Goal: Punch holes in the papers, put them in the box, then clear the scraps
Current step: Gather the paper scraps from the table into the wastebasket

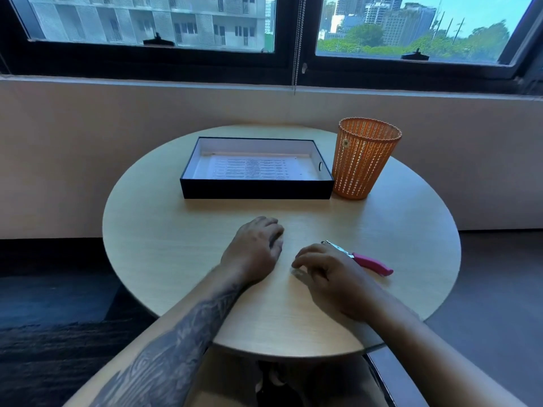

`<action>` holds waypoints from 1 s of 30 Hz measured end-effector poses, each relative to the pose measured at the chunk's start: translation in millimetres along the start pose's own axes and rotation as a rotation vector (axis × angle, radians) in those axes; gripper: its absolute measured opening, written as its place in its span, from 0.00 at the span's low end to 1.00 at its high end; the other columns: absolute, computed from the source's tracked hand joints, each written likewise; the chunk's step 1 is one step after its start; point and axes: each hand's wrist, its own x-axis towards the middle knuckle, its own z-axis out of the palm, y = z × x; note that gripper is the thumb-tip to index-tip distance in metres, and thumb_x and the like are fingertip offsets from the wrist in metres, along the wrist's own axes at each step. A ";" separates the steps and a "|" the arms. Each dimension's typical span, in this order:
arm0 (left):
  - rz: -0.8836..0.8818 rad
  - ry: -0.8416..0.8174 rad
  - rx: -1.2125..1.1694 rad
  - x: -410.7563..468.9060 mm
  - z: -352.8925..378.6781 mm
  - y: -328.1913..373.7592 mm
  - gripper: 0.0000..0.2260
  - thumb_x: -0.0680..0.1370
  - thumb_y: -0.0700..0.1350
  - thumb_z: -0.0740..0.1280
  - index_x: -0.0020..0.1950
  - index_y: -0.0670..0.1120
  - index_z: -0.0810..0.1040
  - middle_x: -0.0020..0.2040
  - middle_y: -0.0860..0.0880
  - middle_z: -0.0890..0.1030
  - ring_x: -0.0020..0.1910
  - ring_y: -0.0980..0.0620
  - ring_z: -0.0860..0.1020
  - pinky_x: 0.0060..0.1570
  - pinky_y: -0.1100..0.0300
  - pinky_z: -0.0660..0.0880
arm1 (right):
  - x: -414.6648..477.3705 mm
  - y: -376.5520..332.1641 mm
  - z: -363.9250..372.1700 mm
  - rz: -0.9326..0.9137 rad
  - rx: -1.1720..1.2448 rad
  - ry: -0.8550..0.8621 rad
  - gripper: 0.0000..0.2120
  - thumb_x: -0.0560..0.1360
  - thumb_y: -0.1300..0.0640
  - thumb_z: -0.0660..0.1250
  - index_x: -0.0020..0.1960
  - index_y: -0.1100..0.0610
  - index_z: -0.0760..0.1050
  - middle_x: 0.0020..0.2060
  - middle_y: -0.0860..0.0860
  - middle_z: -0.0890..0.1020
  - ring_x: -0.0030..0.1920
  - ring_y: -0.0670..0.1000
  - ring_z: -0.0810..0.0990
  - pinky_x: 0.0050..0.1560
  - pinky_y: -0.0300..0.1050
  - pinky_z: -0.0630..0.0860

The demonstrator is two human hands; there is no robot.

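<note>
The black box (255,188) sits at the far side of the round bench (164,245) with the printed papers (252,168) lying flat inside it, and an orange mesh basket (364,163) stands just beside the box's right end. Nearer than the box, the left hand (254,248) rests on the bench with fingers (274,230) loosely curled, holding nothing. To its right, the right hand (326,271) hovers low with bent fingers (305,254) pointing down; whether they pinch a scrap cannot be told. The pink-handled hole punch (367,261) lies just behind that hand.
</note>
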 end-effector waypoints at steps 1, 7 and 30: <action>-0.002 0.000 0.000 -0.4 0.8 -0.4 0.13 0.80 0.48 0.63 0.62 0.46 0.79 0.66 0.49 0.77 0.68 0.50 0.70 0.67 0.55 0.63 | -0.1 0.5 -0.7 0.013 0.029 0.015 0.08 0.78 0.54 0.67 0.54 0.46 0.83 0.52 0.40 0.81 0.55 0.41 0.78 0.56 0.47 0.77; 0.003 0.009 0.006 -0.1 1.7 -1.2 0.14 0.80 0.48 0.62 0.64 0.46 0.78 0.67 0.49 0.77 0.69 0.51 0.70 0.69 0.55 0.63 | 1.1 -3.9 -6.3 0.045 0.021 -0.037 0.12 0.75 0.43 0.60 0.49 0.44 0.81 0.52 0.39 0.80 0.55 0.41 0.77 0.57 0.47 0.77; 0.009 0.026 0.006 1.5 5.5 -5.2 0.14 0.79 0.48 0.63 0.62 0.47 0.79 0.66 0.49 0.77 0.68 0.51 0.71 0.68 0.55 0.63 | 22.1 -32.8 -7.6 -0.148 -0.503 -0.117 0.10 0.80 0.51 0.62 0.49 0.51 0.82 0.43 0.48 0.82 0.46 0.51 0.79 0.47 0.49 0.74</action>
